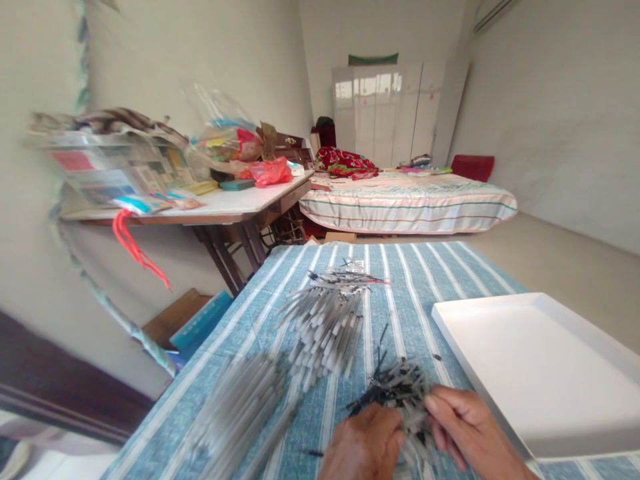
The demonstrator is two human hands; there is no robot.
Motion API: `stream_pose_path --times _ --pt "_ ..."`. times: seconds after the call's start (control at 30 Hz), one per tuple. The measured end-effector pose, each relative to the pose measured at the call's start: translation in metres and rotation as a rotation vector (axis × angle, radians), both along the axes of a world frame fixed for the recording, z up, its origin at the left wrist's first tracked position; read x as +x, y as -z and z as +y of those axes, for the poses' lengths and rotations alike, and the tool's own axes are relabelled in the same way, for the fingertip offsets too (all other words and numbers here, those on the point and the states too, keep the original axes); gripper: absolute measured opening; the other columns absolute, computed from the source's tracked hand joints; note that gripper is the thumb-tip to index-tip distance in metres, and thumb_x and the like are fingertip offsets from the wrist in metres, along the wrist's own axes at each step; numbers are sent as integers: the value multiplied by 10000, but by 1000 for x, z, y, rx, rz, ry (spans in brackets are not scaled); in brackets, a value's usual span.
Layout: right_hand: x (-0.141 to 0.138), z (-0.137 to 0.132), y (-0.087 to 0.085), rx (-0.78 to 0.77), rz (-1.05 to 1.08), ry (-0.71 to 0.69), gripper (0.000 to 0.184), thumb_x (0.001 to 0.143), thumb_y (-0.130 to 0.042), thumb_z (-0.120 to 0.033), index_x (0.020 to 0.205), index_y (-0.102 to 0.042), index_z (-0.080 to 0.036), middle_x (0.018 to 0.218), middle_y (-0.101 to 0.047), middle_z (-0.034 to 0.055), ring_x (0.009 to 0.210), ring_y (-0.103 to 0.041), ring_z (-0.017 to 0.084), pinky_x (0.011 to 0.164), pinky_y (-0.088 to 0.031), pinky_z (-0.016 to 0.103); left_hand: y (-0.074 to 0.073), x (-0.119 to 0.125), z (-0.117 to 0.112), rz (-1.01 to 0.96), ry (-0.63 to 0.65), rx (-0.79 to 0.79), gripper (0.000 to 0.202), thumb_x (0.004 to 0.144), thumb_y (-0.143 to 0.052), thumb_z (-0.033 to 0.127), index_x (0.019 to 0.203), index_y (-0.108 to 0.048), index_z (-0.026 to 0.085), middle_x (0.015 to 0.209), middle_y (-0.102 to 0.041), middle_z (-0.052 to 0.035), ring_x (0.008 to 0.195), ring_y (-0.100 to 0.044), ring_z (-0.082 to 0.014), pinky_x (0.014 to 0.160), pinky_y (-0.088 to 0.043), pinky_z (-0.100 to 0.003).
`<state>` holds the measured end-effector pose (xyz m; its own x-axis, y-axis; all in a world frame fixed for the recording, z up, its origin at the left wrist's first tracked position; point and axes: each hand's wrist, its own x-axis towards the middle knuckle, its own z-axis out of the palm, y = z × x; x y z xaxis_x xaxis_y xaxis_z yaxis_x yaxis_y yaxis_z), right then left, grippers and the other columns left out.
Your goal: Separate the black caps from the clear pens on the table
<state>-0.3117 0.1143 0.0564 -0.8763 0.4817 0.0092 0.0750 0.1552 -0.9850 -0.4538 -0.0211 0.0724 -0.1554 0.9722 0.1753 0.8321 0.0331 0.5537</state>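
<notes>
My left hand (365,443) is closed at the bottom of the view, its fingers curled at the edge of a loose pile of small black and clear pieces (400,380). Across the pile, my right hand (467,427) is closed with thumb and forefinger pressed together; what either hand holds is too small or hidden. Left of them lies a blurred bundle of thin grey translucent sticks (245,413). Farther back is another heap of grey sticks (325,327), with thin dark pieces and a red one at its far end.
A shallow white tray (545,373) stands at the right on the blue striped tablecloth (410,293). Beyond the table are a bed (400,207) and white wardrobes (385,120). At left, a side table (220,203) bears bags and boxes; a blue box (203,327) sits below.
</notes>
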Motion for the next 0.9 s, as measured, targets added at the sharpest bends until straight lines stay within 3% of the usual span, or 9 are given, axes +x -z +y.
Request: stream_pose_path --times 0.07,0.2,0.33,0.4,0.47,0.53,0.7,0.83,0.9 --pt "-1 0 -1 -7 -29 -28 419 850 -409 -472 577 -448 -157 436 -485 -36 288 -371 29 317 -222 139 1 0 0 9 3 -2 97 803 -422 191 759 -507 205 674 -548 4 595 -548 -112 521 -359 -180" --pt "-2 -3 -4 -122 -64 -70 335 771 -526 -500 849 -477 -178 584 -550 -40 326 -393 33 323 -262 135 -1 0 0 -10 -23 -21 104 812 -415 189 756 -501 204 683 -555 7 603 -550 -109 524 -363 -174" --pt "-3 -5 -5 -9 -87 18 389 829 -435 -496 623 -446 -166 456 -463 -56 299 -338 24 316 -224 138 -3 0 0 -10 -25 -21 120 818 -402 181 757 -504 203 704 -566 3 633 -553 -114 548 -370 -174" --pt "-3 -5 -5 -20 -72 -16 417 852 -390 -494 598 -427 -165 447 -466 -50 296 -351 25 321 -226 141 -2 -1 -1 -7 -29 -35 117 813 -413 176 750 -508 202 696 -565 5 626 -553 -113 550 -370 -175" --pt "-4 -6 -4 -103 -47 -56 337 808 -468 -506 788 -485 -170 548 -534 -44 317 -394 31 330 -261 140 0 -1 0 -16 -44 -48 110 803 -425 164 745 -511 200 696 -568 7 622 -554 -111 541 -367 -173" --pt "-5 -6 -3 -148 -42 -39 404 748 -549 -517 961 -462 -186 619 -560 -44 327 -406 33 320 -268 138 2 -2 0 -28 -57 -45 114 798 -422 154 743 -512 197 704 -571 6 629 -555 -111 538 -367 -172" --pt "-7 -7 -5 -52 -79 15 417 841 -396 -510 612 -426 -163 451 -478 -53 281 -344 17 303 -194 134 -2 -2 0 -39 -30 -45 118 799 -421 164 749 -523 196 702 -572 3 634 -551 -116 548 -369 -176" --pt "-7 -6 -5 -173 -65 -61 358 777 -513 -510 892 -466 -174 605 -571 -41 296 -402 27 300 -244 133 -15 2 -1 -95 -70 -75 151 822 -394 157 716 -497 187 716 -578 -7 655 -543 -115 574 -371 -173" --pt "-7 -7 -3 -168 -84 -39 356 796 -476 -520 833 -472 -166 574 -562 -42 276 -387 24 286 -218 131 -21 4 -2 -108 -80 -84 154 826 -388 152 716 -491 185 727 -580 -10 676 -542 -118 602 -372 -176"
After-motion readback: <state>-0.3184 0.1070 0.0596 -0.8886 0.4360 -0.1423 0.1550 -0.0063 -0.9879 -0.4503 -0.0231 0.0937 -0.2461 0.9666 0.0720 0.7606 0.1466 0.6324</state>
